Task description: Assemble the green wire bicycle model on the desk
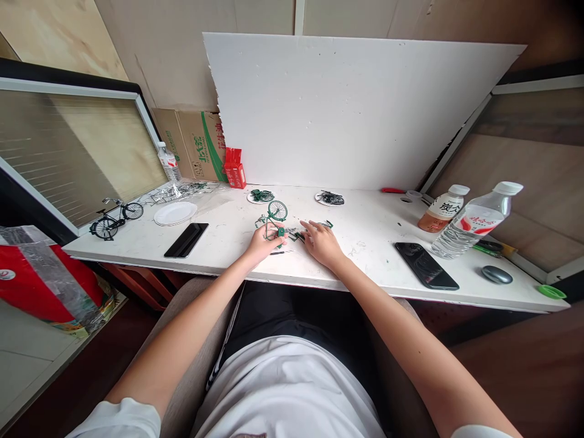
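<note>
Left hand (pixel 262 243), centre of frame: fingers closed around the lower part of a green model bicycle (pixel 277 211). One spoked wheel stands up above the grip, clear of the desk (pixel 365 234); a round green piece shows beside the thumb.

Right hand (pixel 323 244), just right of centre: palm down, low over the desk, fingers partly spread and extended. Small green parts (pixel 298 235) lie at the thumb and fingertips; cannot tell whether one is pinched.

Behind the hands, upper middle: two small white plates, the left one carrying green parts (pixel 262 195), the right one dark parts (pixel 333 199).

Left of frame: black model bicycle (pixel 116 219) upright on its wheels; to its right, a larger white plate (pixel 175 213) and a phone (pixel 187 240) lying flat. Red box (pixel 235 169) standing before a cardboard box (pixel 194 146).

Right of frame: second phone (pixel 426 265), a brown-drink bottle (pixel 442 210) and a clear bottle (pixel 477 220), both capped; mouse (pixel 497 274) nearer the right edge. White board (pixel 356 115) upright across the back.
</note>
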Demonstrator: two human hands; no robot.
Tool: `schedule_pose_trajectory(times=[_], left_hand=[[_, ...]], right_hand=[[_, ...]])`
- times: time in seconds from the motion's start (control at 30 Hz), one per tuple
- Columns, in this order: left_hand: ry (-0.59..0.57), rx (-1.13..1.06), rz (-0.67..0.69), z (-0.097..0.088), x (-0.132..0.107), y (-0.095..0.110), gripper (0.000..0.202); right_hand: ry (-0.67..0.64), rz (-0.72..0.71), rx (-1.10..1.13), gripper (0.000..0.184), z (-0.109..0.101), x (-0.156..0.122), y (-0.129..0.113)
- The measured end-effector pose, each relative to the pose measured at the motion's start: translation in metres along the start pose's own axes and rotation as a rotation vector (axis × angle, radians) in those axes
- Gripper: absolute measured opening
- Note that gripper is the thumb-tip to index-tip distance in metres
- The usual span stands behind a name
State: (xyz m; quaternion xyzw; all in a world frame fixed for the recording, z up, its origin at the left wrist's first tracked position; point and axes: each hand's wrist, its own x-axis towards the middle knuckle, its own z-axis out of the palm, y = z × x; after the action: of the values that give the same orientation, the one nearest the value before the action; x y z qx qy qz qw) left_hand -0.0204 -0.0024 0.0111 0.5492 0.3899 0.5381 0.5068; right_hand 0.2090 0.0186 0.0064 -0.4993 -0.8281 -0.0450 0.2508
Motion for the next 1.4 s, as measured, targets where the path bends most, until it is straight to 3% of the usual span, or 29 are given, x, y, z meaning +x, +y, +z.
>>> schedule_pose_trajectory(times=[0.27,0.63,0.83,1.4], left_hand=[[0.001,0.022,0.018,0.0,0.0,-0.003,0.042],[-0.011,0.036,0.017,0.001,-0.001,0.0,0.04],[-0.021,0.041,0.024,0.001,0.0,-0.001,0.039],[-0.031,0.085,0.023,0.001,-0.001,0.0,0.041]], right_hand=[[0.036,0.115,-0.01,0.028,-0.002,0.001,0.004],[0.06,0.132,0.153,0.011,0.001,0.002,0.01],[0.051,0.092,0.181,0.027,0.0,0.002,0.007],[-0.006,0.068,0.166,0.033,0.0,0.001,0.007]])
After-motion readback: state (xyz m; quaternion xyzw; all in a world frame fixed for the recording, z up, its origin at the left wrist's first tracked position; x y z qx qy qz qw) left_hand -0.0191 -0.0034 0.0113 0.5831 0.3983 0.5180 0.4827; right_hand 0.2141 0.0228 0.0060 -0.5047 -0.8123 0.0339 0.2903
